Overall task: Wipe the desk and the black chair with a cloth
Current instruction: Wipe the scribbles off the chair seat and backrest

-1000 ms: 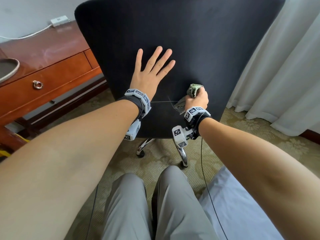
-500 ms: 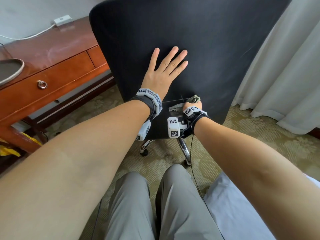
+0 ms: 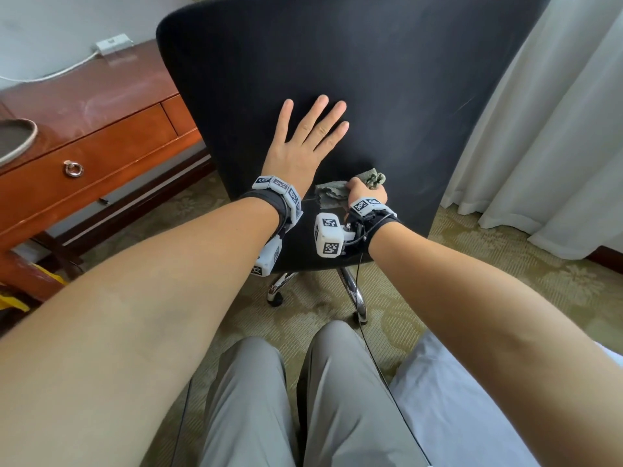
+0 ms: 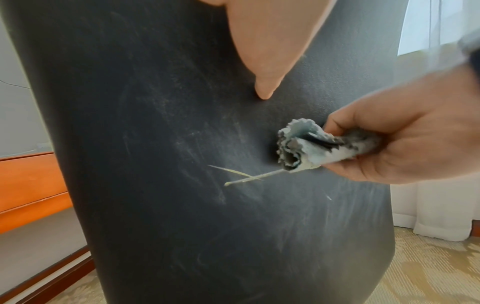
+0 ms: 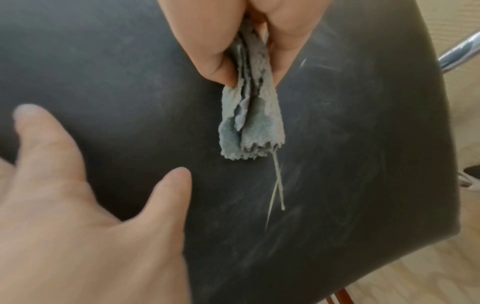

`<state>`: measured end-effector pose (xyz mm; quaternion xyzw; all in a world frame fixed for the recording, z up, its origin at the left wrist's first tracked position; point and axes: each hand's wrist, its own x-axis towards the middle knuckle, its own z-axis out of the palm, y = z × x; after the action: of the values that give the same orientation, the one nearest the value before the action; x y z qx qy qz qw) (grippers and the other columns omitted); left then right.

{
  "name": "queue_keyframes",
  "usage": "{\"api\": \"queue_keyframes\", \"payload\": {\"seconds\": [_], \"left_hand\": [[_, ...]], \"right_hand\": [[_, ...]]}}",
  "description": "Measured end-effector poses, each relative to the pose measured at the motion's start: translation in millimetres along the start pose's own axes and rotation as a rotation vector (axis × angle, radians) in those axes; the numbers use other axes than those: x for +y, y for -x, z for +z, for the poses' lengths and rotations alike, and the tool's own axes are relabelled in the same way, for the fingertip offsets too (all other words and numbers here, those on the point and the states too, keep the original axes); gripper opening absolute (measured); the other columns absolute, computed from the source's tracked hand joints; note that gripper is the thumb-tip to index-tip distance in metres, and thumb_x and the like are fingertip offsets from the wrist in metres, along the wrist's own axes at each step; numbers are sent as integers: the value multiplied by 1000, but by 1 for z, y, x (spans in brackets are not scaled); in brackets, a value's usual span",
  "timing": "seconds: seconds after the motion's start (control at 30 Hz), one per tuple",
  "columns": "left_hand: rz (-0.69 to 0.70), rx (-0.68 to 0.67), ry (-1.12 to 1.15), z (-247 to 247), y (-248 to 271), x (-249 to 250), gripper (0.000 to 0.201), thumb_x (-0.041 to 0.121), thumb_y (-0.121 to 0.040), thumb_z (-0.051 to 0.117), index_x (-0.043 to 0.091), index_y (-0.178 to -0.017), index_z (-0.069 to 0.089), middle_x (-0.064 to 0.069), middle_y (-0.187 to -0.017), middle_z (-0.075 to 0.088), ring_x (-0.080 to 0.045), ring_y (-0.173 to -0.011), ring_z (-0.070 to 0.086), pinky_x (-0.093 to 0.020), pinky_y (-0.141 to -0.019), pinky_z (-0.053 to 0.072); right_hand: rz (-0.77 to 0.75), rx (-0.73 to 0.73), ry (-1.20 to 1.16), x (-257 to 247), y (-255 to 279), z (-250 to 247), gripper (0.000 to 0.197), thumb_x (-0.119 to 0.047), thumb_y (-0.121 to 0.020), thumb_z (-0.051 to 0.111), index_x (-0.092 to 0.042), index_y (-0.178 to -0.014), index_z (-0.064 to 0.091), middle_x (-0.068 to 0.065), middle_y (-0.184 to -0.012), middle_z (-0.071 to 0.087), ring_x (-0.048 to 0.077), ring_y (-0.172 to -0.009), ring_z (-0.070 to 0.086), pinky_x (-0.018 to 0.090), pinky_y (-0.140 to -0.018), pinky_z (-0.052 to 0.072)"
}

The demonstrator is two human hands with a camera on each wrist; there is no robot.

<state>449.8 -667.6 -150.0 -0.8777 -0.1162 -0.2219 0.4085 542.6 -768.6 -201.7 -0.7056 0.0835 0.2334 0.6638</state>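
The black chair [image 3: 354, 79] fills the middle of the head view, its dusty back turned toward me. My left hand [image 3: 308, 139] lies flat on that back with straight, spread fingers. Just below and to its right, my right hand [image 3: 365, 193] grips a bunched grey-green cloth [image 3: 332, 193] against the lower part of the chair back. The left wrist view shows the cloth [image 4: 311, 148] rolled in the fist with loose threads trailing. In the right wrist view the cloth [image 5: 252, 123] hangs from the curled fingers over the scuffed black chair back [image 5: 337, 144]. The wooden desk [image 3: 84, 106] stands at the left.
White curtains [image 3: 556, 146] hang close on the right of the chair. The chair's chrome legs [image 3: 350, 291] stand on patterned carpet. On the desk are a round tray [image 3: 13, 139] and a white power strip [image 3: 113, 43]. My grey-trousered knees are at the bottom.
The right hand with the cloth has slid left and a little down across the lower chair back. The left hand stays flat on the chair, whose back has shifted rightward in the view.
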Motion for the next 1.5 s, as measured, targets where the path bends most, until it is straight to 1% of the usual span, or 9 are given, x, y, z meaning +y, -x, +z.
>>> {"api": "queue_keyframes", "payload": {"seconds": [0.17, 0.27, 0.37, 0.47, 0.57, 0.67, 0.83, 1.23, 1.5], "left_hand": [[10, 3, 7, 2, 1, -4, 109, 14, -81, 74, 25, -158, -2, -2, -165, -12, -27, -152, -3, -61, -118, 13], [9, 10, 13, 2, 1, -4, 110, 14, -80, 75, 25, -158, -2, -1, -165, -10, -27, -152, -2, -61, -118, 14], [13, 11, 4, 2, 1, -3, 110, 15, -80, 75, 25, -158, -2, -1, -165, -10, -26, -152, -2, -60, -118, 15], [16, 10, 2, 1, 2, -3, 110, 14, -80, 75, 25, -158, -2, -1, -165, -9, -26, -152, -2, -60, -118, 15], [29, 10, 11, 0, 4, -5, 105, 9, -82, 71, 24, -158, 0, -1, -165, -8, -27, -152, 0, -61, -119, 13], [42, 2, 7, -3, 7, -7, 99, 4, -83, 64, 24, -158, 3, -2, -165, -9, -28, -152, -1, -61, -119, 12], [3, -18, 115, -9, 17, -9, 91, 13, -83, 65, 22, -157, 15, -4, -166, -2, -28, -152, 1, -60, -118, 13], [-694, -165, 375, 4, 84, -30, 109, 56, -79, 70, 23, -158, 2, -17, -164, 1, -42, -149, 6, -69, -111, 23], [-750, -138, 467, 30, 79, -26, 107, 58, -81, 67, 17, -157, 4, -26, -162, 2, -50, -147, 7, -55, -115, 31]], "right_hand": [[-7, 4, 153, 0, -2, -3, 37, -26, -83, 58, -17, -118, 52, -1, -86, 61, 18, -69, 56, 30, -73, 38], [0, -124, 346, -2, 0, -3, 42, -22, -97, 47, -8, -136, 40, 9, -124, 54, 27, -107, 57, 25, -65, 42], [-92, -143, 733, 2, -3, -7, 37, -25, -96, 51, -7, -128, 52, 12, -129, 49, 29, -119, 49, 31, -86, 45], [-95, -218, 879, 11, -17, -8, 40, -28, -95, 48, -4, -128, 49, 14, -130, 49, 26, -118, 50, 19, -73, 43], [-130, -194, 993, 9, -7, -21, 44, -22, -95, 45, 0, -133, 46, 19, -133, 48, 33, -123, 47, 41, -100, 40], [-109, -146, 895, 0, 0, -30, 41, -21, -97, 43, -7, -136, 46, 13, -138, 46, 32, -126, 46, 44, -108, 33], [-67, -77, 460, 6, 0, -17, 37, -27, -79, 63, -16, -113, 57, 0, -91, 65, 22, -82, 63, 34, -89, 51], [-891, -4, 641, 14, 34, 17, 25, -10, -76, 59, -15, -101, 55, -1, -102, 51, 20, -93, 51, 27, -65, 36], [-1264, 4, 907, 23, 20, 15, 42, 2, -73, 60, -14, -112, 54, 3, -111, 50, 24, -103, 42, 31, -51, 40]]}}
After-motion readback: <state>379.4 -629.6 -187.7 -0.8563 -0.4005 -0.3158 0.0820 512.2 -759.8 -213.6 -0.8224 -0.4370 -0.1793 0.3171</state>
